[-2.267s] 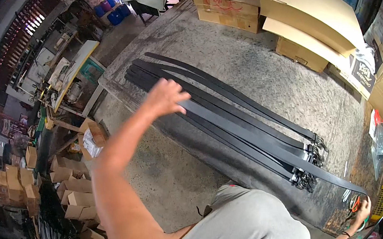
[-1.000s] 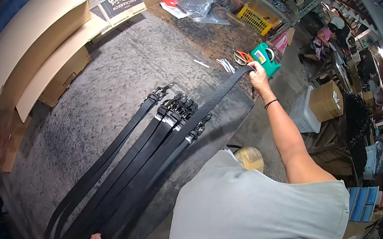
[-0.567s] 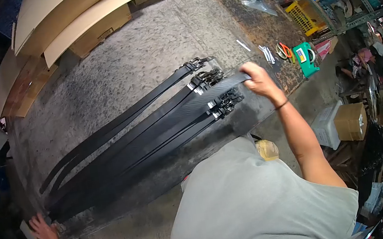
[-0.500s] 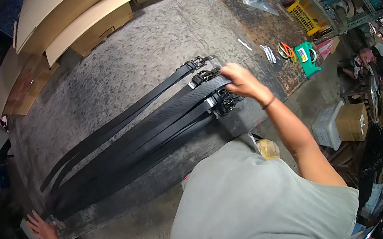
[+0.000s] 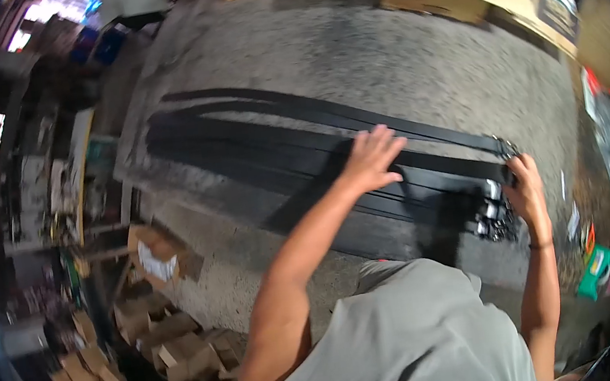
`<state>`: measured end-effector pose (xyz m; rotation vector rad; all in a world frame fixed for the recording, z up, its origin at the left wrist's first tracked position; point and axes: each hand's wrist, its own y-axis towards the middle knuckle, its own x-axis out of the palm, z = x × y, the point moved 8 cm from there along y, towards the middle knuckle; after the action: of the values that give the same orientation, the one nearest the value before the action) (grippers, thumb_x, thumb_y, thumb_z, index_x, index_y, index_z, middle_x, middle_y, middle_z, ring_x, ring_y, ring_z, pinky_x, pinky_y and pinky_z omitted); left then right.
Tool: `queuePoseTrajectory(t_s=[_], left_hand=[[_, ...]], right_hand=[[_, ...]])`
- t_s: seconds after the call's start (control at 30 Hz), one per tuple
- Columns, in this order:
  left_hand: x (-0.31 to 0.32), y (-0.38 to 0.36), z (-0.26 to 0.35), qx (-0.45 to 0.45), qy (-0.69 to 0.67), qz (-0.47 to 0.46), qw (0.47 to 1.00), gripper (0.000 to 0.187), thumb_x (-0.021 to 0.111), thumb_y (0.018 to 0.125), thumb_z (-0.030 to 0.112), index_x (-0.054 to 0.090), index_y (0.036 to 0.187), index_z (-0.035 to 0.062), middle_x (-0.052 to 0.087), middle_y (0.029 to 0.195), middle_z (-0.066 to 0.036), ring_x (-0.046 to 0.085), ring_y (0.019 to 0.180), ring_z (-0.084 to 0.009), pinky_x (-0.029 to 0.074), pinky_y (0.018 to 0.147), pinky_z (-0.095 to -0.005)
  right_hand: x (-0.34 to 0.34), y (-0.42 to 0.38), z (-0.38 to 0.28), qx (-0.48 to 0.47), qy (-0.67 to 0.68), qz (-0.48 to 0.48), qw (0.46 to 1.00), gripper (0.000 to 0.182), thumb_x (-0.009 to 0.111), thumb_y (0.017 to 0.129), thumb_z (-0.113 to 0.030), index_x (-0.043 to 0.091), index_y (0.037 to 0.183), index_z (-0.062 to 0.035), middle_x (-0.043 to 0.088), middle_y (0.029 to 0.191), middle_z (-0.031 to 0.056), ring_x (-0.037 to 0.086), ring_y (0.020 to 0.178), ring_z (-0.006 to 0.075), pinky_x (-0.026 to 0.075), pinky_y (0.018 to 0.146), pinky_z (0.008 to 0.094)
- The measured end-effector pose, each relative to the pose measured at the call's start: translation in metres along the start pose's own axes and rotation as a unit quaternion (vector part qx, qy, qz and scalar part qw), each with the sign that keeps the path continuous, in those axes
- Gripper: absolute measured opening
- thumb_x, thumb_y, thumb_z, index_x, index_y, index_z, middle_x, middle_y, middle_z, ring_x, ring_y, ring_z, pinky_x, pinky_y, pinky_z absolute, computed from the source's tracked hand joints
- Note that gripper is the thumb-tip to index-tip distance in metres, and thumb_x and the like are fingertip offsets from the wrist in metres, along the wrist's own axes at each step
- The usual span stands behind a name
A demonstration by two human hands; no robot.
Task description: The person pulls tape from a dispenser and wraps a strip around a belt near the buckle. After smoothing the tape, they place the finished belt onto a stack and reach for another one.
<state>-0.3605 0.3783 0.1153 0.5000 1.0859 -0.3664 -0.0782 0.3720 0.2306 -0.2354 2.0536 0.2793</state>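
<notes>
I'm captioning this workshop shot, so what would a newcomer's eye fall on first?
Probably the long black straps stretched across the gray table, with shiny buckles bunched at their right end. Next come the left hand, spread over the straps' middle, and the right hand, beside the buckle end. The bright green object toward the picture's lower right also stands out.

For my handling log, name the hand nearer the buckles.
Right. The right hand is close beside the buckles; the left hand is over the black straps, farther away.
</notes>
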Motion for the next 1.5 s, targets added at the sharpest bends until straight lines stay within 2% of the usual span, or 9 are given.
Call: queuePoseTrajectory(t_s=[0.07, 0.17, 0.33, 0.67, 0.77, 0.83, 0.9, 1.2, 1.5], left_hand=[[0.022, 0.014, 0.002, -0.014, -0.037, 0.005, 0.999, 0.074, 0.077, 0.069, 0.033, 0.043, 0.131, 0.0118, 0.046, 0.129, -0.017, 0.037, 0.128, -0.0341, 0.025, 0.105, -0.0531], [0.052, 0.012, -0.029, -0.063, -0.032, -0.095, 0.993, 0.039, 0.074, 0.072, 0.022, 0.052, 0.100, 0.0068, 0.057, 0.103, -0.013, 0.054, 0.107, -0.0311, 0.038, 0.096, -0.0453], [0.027, -0.028, -0.069, -0.064, -0.015, 0.002, 0.998, 0.040, 0.077, 0.067, 0.033, 0.054, 0.090, 0.0082, 0.059, 0.091, -0.008, 0.059, 0.092, -0.0295, 0.045, 0.082, -0.0420], [0.018, -0.027, -0.069, -0.017, -0.036, -0.022, 0.999, 0.052, 0.070, 0.064, 0.054, 0.051, 0.075, 0.0067, 0.055, 0.073, -0.010, 0.057, 0.076, -0.0320, 0.046, 0.066, -0.0426], [0.012, -0.022, -0.068, -0.066, 0.031, -0.116, 0.991, 0.054, 0.069, 0.063, 0.055, 0.059, 0.079, 0.0042, 0.060, 0.078, -0.013, 0.060, 0.078, -0.0334, 0.047, 0.067, -0.0435], [0.015, -0.026, -0.072, -0.036, -0.005, -0.040, 0.999, 0.054, 0.069, 0.062, 0.055, 0.055, 0.073, 0.0043, 0.056, 0.071, -0.011, 0.057, 0.072, -0.0331, 0.044, 0.066, -0.0445], [0.016, -0.027, -0.071, -0.028, 0.041, -0.015, 0.999, 0.055, 0.071, 0.059, 0.055, 0.054, 0.076, 0.0052, 0.056, 0.074, -0.009, 0.056, 0.077, -0.0292, 0.042, 0.069, -0.0404], [0.014, -0.026, -0.075, -0.055, 0.070, -0.039, 0.995, 0.056, 0.071, 0.059, 0.056, 0.052, 0.075, 0.0057, 0.052, 0.071, -0.007, 0.052, 0.075, -0.0253, 0.040, 0.068, -0.0382], [0.015, -0.026, -0.077, -0.072, 0.074, -0.070, 0.992, 0.059, 0.072, 0.057, 0.056, 0.055, 0.079, 0.0045, 0.051, 0.075, -0.008, 0.052, 0.079, -0.0275, 0.040, 0.070, -0.0392]], right_hand=[[-0.010, 0.004, -0.007, 0.018, 0.024, 0.007, 1.000, 0.040, 0.064, 0.058, 0.008, 0.055, 0.096, -0.0007, 0.050, 0.090, 0.0160, 0.051, 0.090, 0.0366, 0.043, 0.076, 0.0395], [-0.022, 0.005, -0.011, -0.016, 0.007, 0.015, 1.000, 0.042, 0.062, 0.057, 0.010, 0.054, 0.098, 0.0016, 0.049, 0.090, 0.0163, 0.051, 0.087, 0.0358, 0.043, 0.075, 0.0390], [-0.009, 0.000, 0.038, 0.035, -0.016, -0.039, 0.999, 0.041, 0.067, 0.057, 0.007, 0.054, 0.095, -0.0005, 0.050, 0.088, 0.0152, 0.052, 0.083, 0.0344, 0.043, 0.072, 0.0390], [0.062, -0.013, 0.097, 0.055, -0.132, -0.165, 0.976, 0.048, 0.081, 0.061, -0.019, 0.062, 0.103, -0.0059, 0.059, 0.097, 0.0175, 0.055, 0.094, 0.0360, 0.045, 0.081, 0.0430], [0.061, -0.014, 0.084, 0.046, -0.116, -0.154, 0.980, 0.052, 0.080, 0.064, -0.034, 0.062, 0.105, -0.0069, 0.060, 0.103, 0.0165, 0.055, 0.100, 0.0353, 0.045, 0.086, 0.0434], [0.063, -0.018, 0.091, 0.033, -0.117, -0.159, 0.980, 0.055, 0.080, 0.062, -0.041, 0.059, 0.100, -0.0073, 0.059, 0.099, 0.0158, 0.054, 0.099, 0.0345, 0.045, 0.083, 0.0430], [0.069, -0.026, 0.110, 0.095, -0.116, -0.188, 0.971, 0.064, 0.079, 0.061, -0.044, 0.057, 0.111, -0.0110, 0.055, 0.115, 0.0145, 0.049, 0.111, 0.0350, 0.040, 0.091, 0.0464], [0.066, -0.046, 0.132, 0.156, 0.099, -0.141, 0.973, 0.070, 0.079, 0.067, -0.031, 0.049, 0.127, -0.0107, 0.050, 0.116, 0.0183, 0.046, 0.116, 0.0379, 0.040, 0.097, 0.0439], [0.062, -0.040, 0.142, 0.169, 0.092, -0.143, 0.971, 0.049, 0.070, 0.077, -0.031, 0.058, 0.118, -0.0061, 0.053, 0.111, 0.0184, 0.049, 0.113, 0.0356, 0.042, 0.094, 0.0421]])
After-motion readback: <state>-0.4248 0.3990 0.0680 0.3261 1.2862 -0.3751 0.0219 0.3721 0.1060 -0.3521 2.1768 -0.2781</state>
